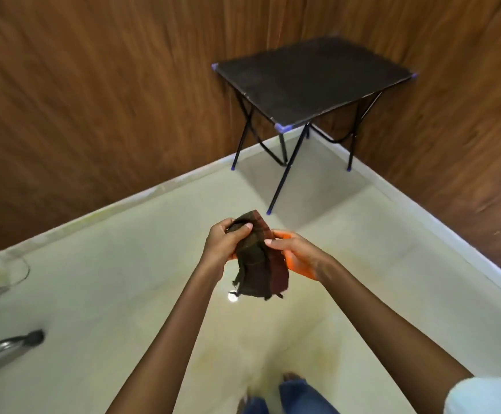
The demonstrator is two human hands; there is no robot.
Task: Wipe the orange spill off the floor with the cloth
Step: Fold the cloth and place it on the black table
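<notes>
Head view, person standing, both arms stretched forward over a pale floor (124, 264).

Cloth (258, 264): dark brown and maroon check, frayed lower edge, held up in the air between both hands and hanging down from them. It does not touch the floor.

Left hand (224, 245): fingers (243, 228) curled round the bunched upper part of the cloth, thumb on top.

Right hand (295, 249): thumb and fingers closed in a pinch on the cloth's right edge.

Orange spill (300, 265): a bright orange patch shows behind the right hand and at the cloth's left edge. It is mostly hidden by the hands and cloth, so its outline cannot be told.

Surroundings: black folding table (312, 79) with purple corner caps stands in the corner of the wood-panelled walls (94, 85), well apart from the hands. Blue jeans (298, 395) and toes at bottom edge. A metal handle (7, 348) at left.
</notes>
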